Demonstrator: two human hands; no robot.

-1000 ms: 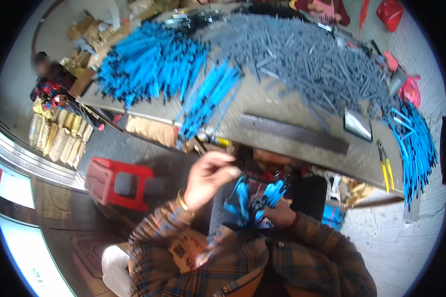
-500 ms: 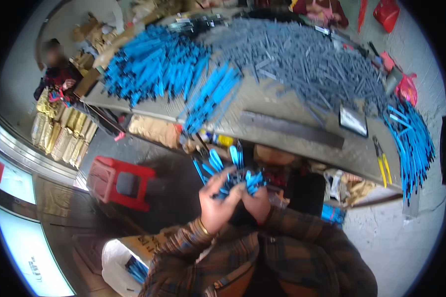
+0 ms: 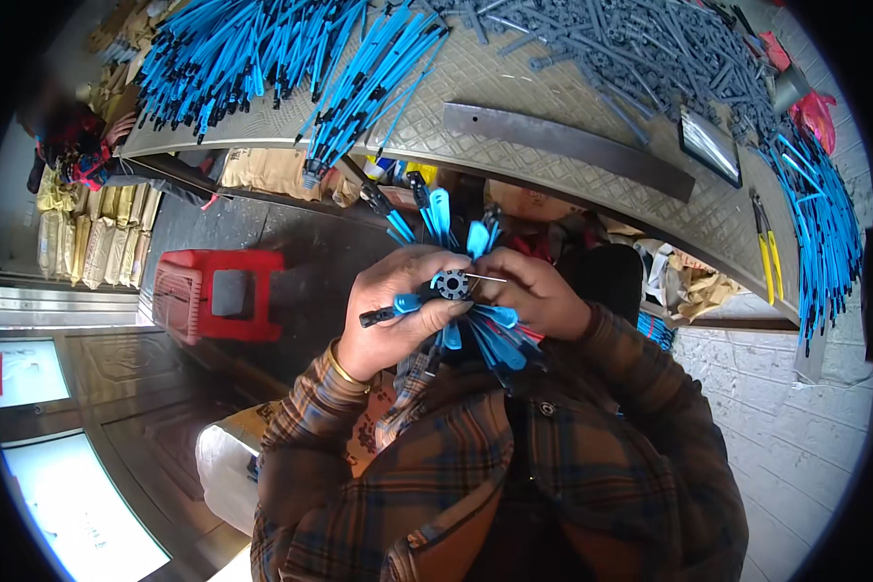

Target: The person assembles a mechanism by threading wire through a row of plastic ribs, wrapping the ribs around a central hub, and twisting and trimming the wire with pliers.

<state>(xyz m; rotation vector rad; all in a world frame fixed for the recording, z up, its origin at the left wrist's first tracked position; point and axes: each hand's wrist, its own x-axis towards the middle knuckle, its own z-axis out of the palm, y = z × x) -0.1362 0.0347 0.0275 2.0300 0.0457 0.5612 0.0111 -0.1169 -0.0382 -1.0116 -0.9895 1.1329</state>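
Between the thumb and fingers of my left hand (image 3: pixel 393 310) is a round black slotted hub (image 3: pixel 452 284), its face turned up toward me. Flat blue strips with black ends (image 3: pixel 440 215) fan out around the hub, above and below my hands. A thin metal wire (image 3: pixel 485 278) runs from the hub's face to the closed fingertips of my right hand (image 3: pixel 543 296). My right fingers partly cover the strips on that side. One short blue strip with a black end (image 3: pixel 393 310) sticks out across my left palm.
Beyond my hands, the table bears a blue strip pile (image 3: pixel 233 58), grey pieces (image 3: pixel 640 48), a flat metal bar (image 3: pixel 563 145) and yellow-handled pliers (image 3: pixel 769 254). More strips (image 3: pixel 817 238) hang off its right end. A red stool (image 3: pixel 218 296) stands left; another person (image 3: pixel 73 145) is behind it.
The view has shifted, so the table sits higher. My hands have turned the bundle, and the hub's face now shows. The wire at my right fingertips is now visible.
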